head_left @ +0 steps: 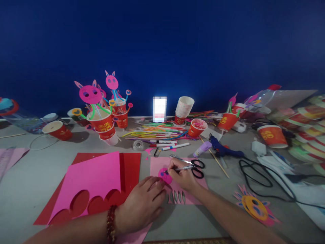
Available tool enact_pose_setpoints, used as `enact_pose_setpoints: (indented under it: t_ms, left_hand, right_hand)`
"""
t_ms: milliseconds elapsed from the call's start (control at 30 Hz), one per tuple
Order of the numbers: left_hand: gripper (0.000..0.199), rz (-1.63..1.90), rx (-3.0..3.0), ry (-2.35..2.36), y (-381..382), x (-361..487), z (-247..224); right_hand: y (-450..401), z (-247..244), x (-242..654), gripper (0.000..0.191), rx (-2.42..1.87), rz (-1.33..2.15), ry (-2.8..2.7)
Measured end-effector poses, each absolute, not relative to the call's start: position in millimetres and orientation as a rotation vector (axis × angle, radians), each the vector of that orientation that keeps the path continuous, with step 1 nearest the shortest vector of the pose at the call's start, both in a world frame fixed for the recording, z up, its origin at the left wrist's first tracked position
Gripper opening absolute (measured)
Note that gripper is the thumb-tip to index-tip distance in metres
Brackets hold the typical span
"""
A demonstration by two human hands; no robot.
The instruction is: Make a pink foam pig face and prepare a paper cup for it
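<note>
In the head view my right hand (pixel 180 173) grips a pen (pixel 186 167), its tip on a small pink paper circle (pixel 161 174) with blue marks like eyes. My left hand (pixel 143 201), wearing a beaded bracelet (pixel 111 220), lies flat with fingers stretched out; its fingertips rest at the circle's lower edge. Under both lies a light pink sheet (pixel 155 162) with several leaf-shaped cutouts (pixel 179 196) along its near side. Black-handled scissors (pixel 198 174) lie on this sheet, just beyond my right hand and partly hidden by it.
A bright pink sheet with rounded cutouts (pixel 96 176) lies on red paper (pixel 130 169) at left. Markers (pixel 175 146), a purple glue stick (pixel 202 149) and a blue glue gun (pixel 223 147) lie beyond. Red cups with paper faces (pixel 101 123) stand behind. A black cable (pixel 254 183) loops at right.
</note>
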State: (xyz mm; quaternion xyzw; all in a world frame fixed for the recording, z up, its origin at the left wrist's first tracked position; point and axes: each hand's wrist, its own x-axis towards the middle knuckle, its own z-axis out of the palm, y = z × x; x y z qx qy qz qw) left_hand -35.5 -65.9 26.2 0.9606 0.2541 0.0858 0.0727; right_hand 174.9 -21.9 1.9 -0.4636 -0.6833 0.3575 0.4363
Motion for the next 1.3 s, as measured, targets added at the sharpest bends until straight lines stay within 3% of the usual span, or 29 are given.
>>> enact_pose_setpoints:
  t_ms: [1300]
  left_hand:
    - [0.039, 0.287, 2.901, 0.758, -65.7, -35.8, 23.3]
  right_hand:
    - [-22.9, 0.5, 174.4, 0.019, -1.138, 0.893, -1.666]
